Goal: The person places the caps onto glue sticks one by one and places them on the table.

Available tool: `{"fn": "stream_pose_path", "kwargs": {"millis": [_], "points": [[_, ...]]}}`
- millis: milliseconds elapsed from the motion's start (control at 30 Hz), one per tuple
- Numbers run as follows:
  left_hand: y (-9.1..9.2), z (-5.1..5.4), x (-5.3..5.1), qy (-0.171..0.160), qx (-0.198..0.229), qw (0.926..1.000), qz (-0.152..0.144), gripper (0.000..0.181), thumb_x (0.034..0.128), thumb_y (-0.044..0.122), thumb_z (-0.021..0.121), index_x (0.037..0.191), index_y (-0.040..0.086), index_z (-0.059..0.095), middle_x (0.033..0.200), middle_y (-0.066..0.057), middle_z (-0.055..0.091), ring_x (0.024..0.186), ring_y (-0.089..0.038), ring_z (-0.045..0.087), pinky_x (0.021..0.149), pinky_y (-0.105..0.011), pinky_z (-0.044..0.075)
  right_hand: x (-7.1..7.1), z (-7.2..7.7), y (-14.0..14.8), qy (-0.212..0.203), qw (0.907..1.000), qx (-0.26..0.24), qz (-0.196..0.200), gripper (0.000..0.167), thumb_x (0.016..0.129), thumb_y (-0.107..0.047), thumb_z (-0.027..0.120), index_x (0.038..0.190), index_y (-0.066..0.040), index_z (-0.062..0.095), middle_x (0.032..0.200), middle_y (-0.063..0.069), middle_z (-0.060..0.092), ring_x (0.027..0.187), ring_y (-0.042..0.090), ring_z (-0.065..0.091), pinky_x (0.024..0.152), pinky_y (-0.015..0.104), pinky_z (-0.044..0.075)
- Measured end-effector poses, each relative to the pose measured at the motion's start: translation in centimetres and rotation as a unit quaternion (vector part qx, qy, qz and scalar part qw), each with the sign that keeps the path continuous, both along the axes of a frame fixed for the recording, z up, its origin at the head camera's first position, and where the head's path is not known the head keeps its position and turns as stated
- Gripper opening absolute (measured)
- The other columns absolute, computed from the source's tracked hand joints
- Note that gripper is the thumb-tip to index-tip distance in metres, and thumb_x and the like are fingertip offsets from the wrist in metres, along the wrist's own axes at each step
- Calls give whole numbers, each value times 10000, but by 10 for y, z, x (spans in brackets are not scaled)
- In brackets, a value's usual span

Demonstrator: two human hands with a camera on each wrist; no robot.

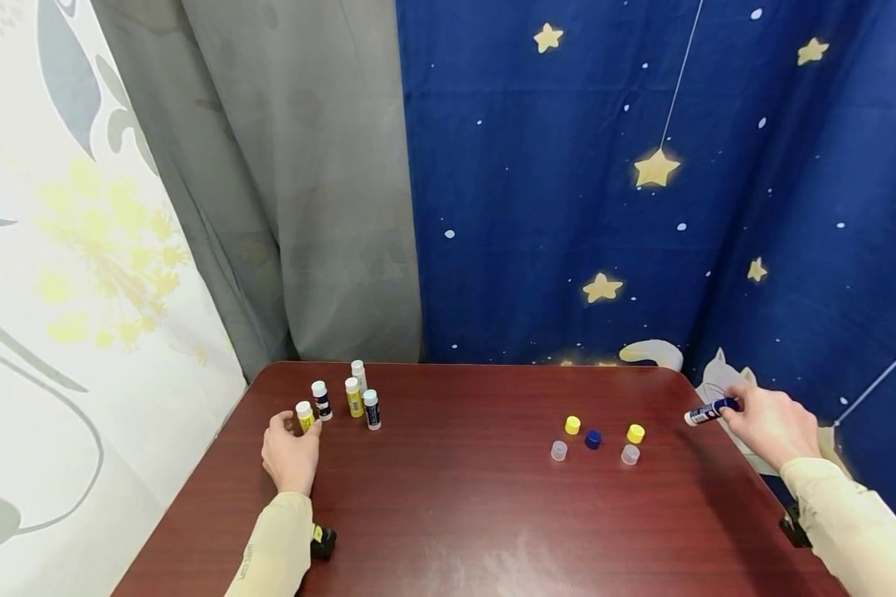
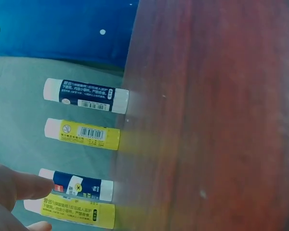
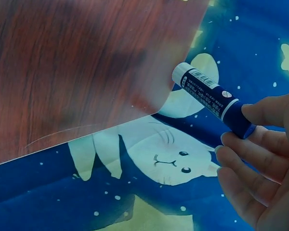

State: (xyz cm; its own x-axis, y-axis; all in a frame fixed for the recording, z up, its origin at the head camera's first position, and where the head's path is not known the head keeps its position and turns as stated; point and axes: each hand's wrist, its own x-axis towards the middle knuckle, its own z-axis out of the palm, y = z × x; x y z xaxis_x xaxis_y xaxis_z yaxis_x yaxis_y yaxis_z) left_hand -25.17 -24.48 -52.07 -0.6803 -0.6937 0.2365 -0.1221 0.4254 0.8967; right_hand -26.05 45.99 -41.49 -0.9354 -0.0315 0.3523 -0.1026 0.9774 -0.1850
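Here, a glue stick [image 3: 209,94] juts from the right hand [image 1: 772,424].

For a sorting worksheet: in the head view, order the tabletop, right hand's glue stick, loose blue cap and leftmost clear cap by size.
1. Tabletop
2. Glue stick in the right hand
3. Blue cap and leftmost clear cap: too alike to rank

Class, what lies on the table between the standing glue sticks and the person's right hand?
Two yellow caps, one blue cap and two clear caps, nearer the right hand; the head view shows this.
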Motion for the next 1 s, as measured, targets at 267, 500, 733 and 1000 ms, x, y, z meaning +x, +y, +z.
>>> {"fn": "stream_pose_path", "kwargs": {"millis": [267, 500, 733, 1000], "points": [[-6, -2, -8, -130, 527, 9985, -66, 460, 877, 178, 779, 1260, 5, 592, 1182, -230, 651, 1169, -408, 528, 1030, -549, 314, -6, -1, 6, -151, 9998, 86, 97, 166, 814, -210, 720, 964, -138, 721, 603, -49, 541, 547, 212, 487, 413, 382, 328], [-8, -7, -10, -188, 660, 9976, -72, 412, 889, 179, 774, 1243, 20, 636, 1156, -224, 673, 1186, -412, 506, 1029, -553, 311, -10, -1, 7, -437, 9988, 121, 181, 177, 820, -194, 717, 976, -112, 728, 601, -45, 525, 548, 208, 462, 423, 375, 332], [-11, -12, -12, -315, 696, 9971, -45, 372, 904, 204, 767, 1221, 41, 660, 1133, -210, 682, 1183, -409, 503, 1018, -559, 323, -13, -10, 5, -734, 9967, 210, 290, 168, 819, -176, 732, 964, -93, 749, 667, -8, 608, 564, 215, 479, 442, 384, 361], [-10, -8, -11, -313, 722, 9968, -137, 413, 903, 220, 775, 1249, 28, 659, 1178, -229, 669, 1200, -427, 487, 1027, -576, 320, -16, -14, 5, -787, 9959, 320, 320, 156, 814, -141, 728, 950, -66, 748, 701, 21, 647, 572, 216, 498, 439, 398, 392]]}}
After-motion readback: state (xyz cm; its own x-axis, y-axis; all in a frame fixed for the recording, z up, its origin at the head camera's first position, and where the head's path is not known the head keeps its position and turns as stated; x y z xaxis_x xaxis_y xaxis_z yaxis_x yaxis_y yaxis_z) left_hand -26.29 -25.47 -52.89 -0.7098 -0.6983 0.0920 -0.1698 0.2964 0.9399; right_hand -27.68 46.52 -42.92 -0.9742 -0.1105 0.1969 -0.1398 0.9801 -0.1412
